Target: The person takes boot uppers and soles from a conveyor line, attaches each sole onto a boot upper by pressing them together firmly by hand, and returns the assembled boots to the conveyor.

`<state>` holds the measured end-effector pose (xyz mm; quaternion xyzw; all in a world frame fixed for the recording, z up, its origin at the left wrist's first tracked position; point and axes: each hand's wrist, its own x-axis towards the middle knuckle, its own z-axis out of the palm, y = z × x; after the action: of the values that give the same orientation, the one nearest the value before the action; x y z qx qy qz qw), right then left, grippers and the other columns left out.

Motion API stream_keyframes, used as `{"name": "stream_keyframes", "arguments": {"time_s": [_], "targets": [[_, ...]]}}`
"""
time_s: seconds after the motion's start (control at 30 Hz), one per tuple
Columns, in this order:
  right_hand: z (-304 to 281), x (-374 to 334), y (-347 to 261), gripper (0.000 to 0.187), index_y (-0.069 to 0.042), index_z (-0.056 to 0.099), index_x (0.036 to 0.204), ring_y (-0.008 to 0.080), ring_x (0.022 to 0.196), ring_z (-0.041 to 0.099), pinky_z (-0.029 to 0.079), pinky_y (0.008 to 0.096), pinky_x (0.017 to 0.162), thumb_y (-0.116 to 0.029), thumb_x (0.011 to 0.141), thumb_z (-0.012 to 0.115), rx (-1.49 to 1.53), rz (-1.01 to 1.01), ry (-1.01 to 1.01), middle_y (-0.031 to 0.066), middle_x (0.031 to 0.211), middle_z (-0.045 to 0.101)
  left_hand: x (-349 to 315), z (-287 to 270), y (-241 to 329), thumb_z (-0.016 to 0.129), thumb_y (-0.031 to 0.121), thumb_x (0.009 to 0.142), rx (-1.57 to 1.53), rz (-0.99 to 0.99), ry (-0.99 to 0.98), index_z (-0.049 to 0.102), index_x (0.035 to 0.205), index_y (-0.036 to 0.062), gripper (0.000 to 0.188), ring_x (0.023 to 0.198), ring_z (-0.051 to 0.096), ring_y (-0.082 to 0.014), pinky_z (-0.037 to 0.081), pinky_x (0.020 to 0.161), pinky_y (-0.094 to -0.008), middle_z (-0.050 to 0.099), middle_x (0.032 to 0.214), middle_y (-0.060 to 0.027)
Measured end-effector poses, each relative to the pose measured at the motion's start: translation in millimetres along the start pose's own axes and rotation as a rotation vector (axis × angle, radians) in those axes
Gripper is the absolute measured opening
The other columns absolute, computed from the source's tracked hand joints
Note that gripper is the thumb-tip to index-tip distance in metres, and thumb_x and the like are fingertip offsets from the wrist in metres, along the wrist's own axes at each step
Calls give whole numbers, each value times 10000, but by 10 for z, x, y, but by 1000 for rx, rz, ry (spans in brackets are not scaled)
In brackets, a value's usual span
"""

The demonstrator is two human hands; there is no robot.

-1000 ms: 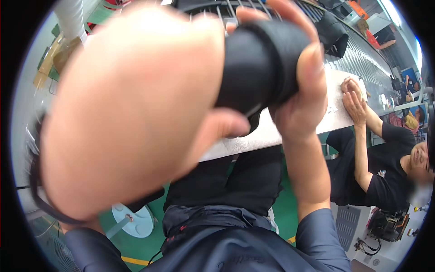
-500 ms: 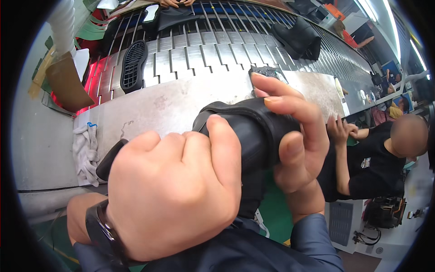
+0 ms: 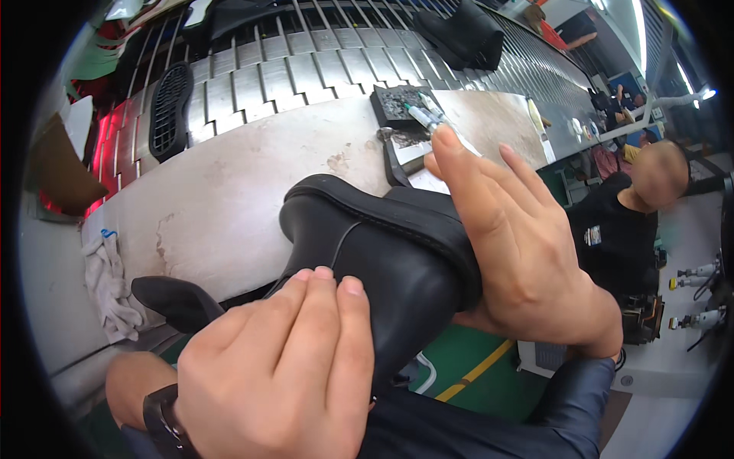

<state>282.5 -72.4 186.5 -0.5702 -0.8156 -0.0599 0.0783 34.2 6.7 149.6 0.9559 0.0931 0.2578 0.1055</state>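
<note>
A black leather ankle boot (image 3: 409,264) lies on its side between my hands, in front of the bench's near edge, its sole edge turned up and away from me. My left hand (image 3: 279,375) is closed on the near side, three fingertips pressed together on the leather beside a thin seam. My right hand (image 3: 527,241) cups the boot's right end. Its fingers stretch up past the sole, and part of the hand shows beneath the boot. A black flap (image 3: 172,300), which looks like the boot's upper part, sticks out beyond my left hand.
On the pale worktop (image 3: 252,180) stand a dark block (image 3: 394,107), pen-like tools (image 3: 423,116) and white gloves (image 3: 108,287). Beyond runs a slatted metal conveyor (image 3: 298,73) carrying a black sole (image 3: 170,111) and another boot (image 3: 461,34). A co-worker (image 3: 619,229) is at the right.
The boot has turned so more of its side and sole edge shows. My right hand's curled fingers have straightened along the sole. My left fingers now press flat on the leather. The view has shifted.
</note>
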Motion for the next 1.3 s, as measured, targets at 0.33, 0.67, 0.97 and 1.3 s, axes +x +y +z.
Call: {"name": "stream_keyframes", "arguments": {"time_s": [0.33, 0.67, 0.97, 1.3], "targets": [[-10, 65, 61, 720, 190, 579, 1345, 380, 994, 775, 585, 560, 966, -238, 783, 718, -349, -71, -73, 292, 1168, 737, 120, -52, -82, 796, 273, 821, 23, 103, -23, 690, 1085, -214, 564, 802, 772, -394, 594, 589, -390, 719, 932, -307], [0, 202, 41, 440, 183, 673, 1136, 355, 911, 787, 620, 503, 916, -78, 781, 679, -382, -154, -62, 269, 1043, 750, 39, 205, -203, 817, -50, 742, 129, 98, 196, 728, 852, -62, 141, 721, 764, -273, 563, 523, -264, 720, 764, -198], [-31, 32, -81, 696, 130, 615, 1287, 371, 872, 747, 636, 464, 880, -258, 763, 856, 95, 10, -102, 236, 1105, 720, 32, -80, -146, 755, 240, 849, 82, 206, -26, 705, 1037, -206, 487, 774, 772, -373, 585, 582, -361, 713, 882, -293], [652, -744, -671, 748, 139, 517, 1504, 385, 1447, 555, 419, 418, 1201, -275, 949, 800, 1209, 327, 174, 358, 1549, 529, -584, 1, 175, 723, 51, 826, 162, 242, 17, 761, 1037, -81, 253, 999, 796, -366, 623, 887, -426, 783, 1028, -266]]}}
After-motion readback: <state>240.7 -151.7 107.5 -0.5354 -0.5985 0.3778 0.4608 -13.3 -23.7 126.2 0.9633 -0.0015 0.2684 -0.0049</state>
